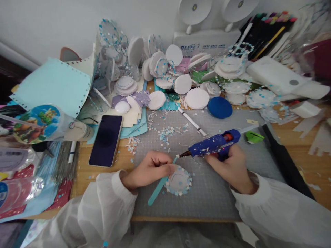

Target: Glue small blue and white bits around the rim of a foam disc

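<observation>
My left hand is closed on a teal strip with a tiny white piece at its upper end. Just below my fingers is a round disc edged with small blue and white pieces; whether my fingers also hold it is hidden. My right hand is wrapped round a blue glue gun speckled with white bits. The gun's dark nozzle points left, at or very near the strip's tip. Both hands are over a grey cutting mat.
White discs and decorated rings crowd the back. A blue disc, a white pen and scattered bits lie on the mat. A phone and cup are left; a black bar is right.
</observation>
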Demonstrator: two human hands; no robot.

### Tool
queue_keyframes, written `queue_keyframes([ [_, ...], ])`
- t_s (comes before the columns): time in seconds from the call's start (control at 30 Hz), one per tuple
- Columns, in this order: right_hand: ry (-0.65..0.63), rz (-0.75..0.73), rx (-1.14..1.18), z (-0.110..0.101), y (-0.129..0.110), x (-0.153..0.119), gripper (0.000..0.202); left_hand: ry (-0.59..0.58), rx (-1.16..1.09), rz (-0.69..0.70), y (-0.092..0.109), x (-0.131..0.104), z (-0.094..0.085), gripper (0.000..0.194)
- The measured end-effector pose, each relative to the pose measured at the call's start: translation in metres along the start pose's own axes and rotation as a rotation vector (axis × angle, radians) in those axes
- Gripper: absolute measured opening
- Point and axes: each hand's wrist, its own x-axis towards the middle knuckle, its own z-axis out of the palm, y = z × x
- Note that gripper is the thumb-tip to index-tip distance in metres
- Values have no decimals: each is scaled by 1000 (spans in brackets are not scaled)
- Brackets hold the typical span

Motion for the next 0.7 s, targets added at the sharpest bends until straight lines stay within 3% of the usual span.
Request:
queue_keyframes([
  [0.7,12,-11,-7,2,1,0,20,4,-14,40,-2,1,0,40],
])
